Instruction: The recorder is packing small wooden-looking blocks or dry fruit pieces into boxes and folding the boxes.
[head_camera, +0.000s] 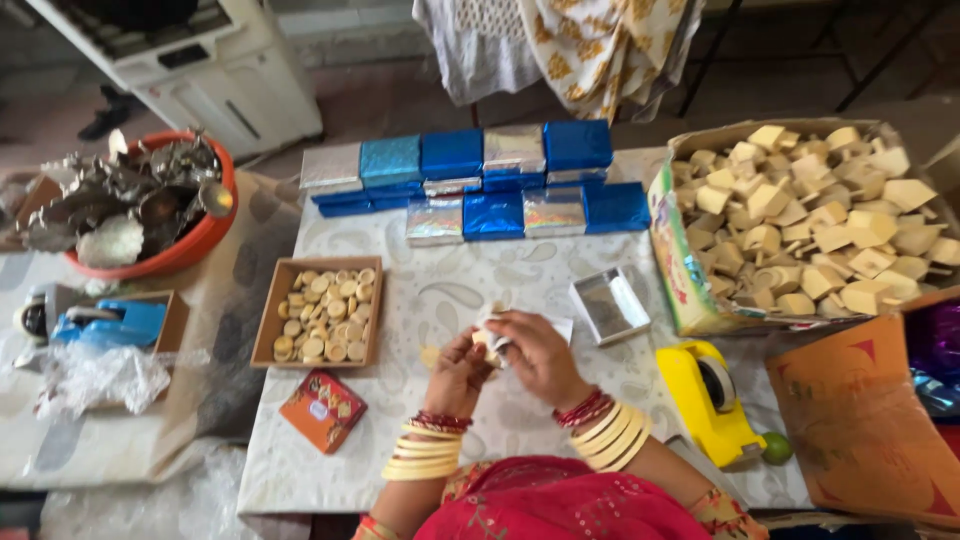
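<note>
My left hand (456, 372) and my right hand (540, 357) meet over the patterned tablecloth (420, 290), both closed around a small pale wooden piece (490, 338) partly wrapped in white material. Bangles cover both wrists. A shallow wooden tray (263, 335) of small round wooden discs lies to the left of my left hand. An open silver box (610, 305) sits just beyond my right hand.
Blue and silver wrapped boxes (495, 180) are stacked at the back. A cardboard carton (680, 260) full of wooden pieces stands right. A yellow tape dispenser (705, 400), a green lime (777, 448), a small red packet (322, 408), an orange basin (190, 245) of silver items and a blue dispenser (110, 322) lie around.
</note>
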